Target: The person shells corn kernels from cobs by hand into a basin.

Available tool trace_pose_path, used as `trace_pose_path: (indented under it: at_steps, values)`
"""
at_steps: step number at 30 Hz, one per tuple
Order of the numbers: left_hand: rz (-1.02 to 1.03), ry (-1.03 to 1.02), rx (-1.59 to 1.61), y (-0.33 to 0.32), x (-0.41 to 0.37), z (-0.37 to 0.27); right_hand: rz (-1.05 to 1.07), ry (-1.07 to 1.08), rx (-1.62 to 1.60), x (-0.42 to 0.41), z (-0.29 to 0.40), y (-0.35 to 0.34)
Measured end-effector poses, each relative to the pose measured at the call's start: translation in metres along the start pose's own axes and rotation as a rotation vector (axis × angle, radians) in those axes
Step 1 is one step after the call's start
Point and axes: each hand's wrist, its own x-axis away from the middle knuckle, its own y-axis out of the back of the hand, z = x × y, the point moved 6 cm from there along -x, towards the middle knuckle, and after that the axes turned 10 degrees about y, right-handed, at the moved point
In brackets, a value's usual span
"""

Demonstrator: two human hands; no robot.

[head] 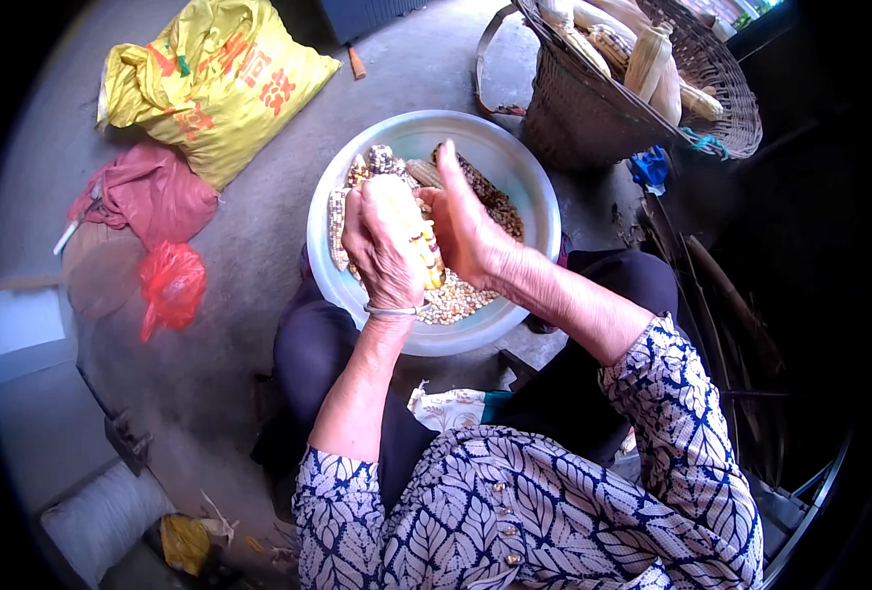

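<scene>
My left hand (380, 247), with a bracelet at its wrist, grips a yellow ear of corn (432, 258) that has some dark kernels. Its far end is washed out by bright light. Close by on the right, my right hand (473, 232) is spread with its palm towards the ear; whether it touches the ear is hard to see. Both hands are over a pale plastic basin (546, 221). Loose corn kernels (458, 301) cover part of its bottom. Several dark-speckled ears (338, 221) rest along the left inside, and a darker cob (491, 188) leans at the right.
A woven basket (568, 110) at the upper right holds several husked corn ears (653, 66). On the floor to the left are a yellow woven sack (236, 96), a pink bag (148, 192) and a red plastic bag (174, 284). My knees (314, 346) flank the basin.
</scene>
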Motion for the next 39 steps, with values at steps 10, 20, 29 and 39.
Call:
trace_pose_path:
  at_steps: [10,20,29,39]
  values:
    - [0.217,-0.708,-0.351,-0.030,0.038,-0.030,0.215,0.348,0.145,-0.018,-0.024,0.040]
    - [-0.108,0.225,0.187,0.007,-0.009,0.014,0.144,0.281,0.272,-0.002,-0.006,-0.002]
    - [0.015,-0.237,-0.047,-0.008,0.013,-0.026,-0.100,0.035,0.053,0.006,-0.020,0.006]
    - [0.205,-0.409,-0.114,-0.015,0.021,-0.028,0.196,-0.055,0.268,0.018,-0.008,0.010]
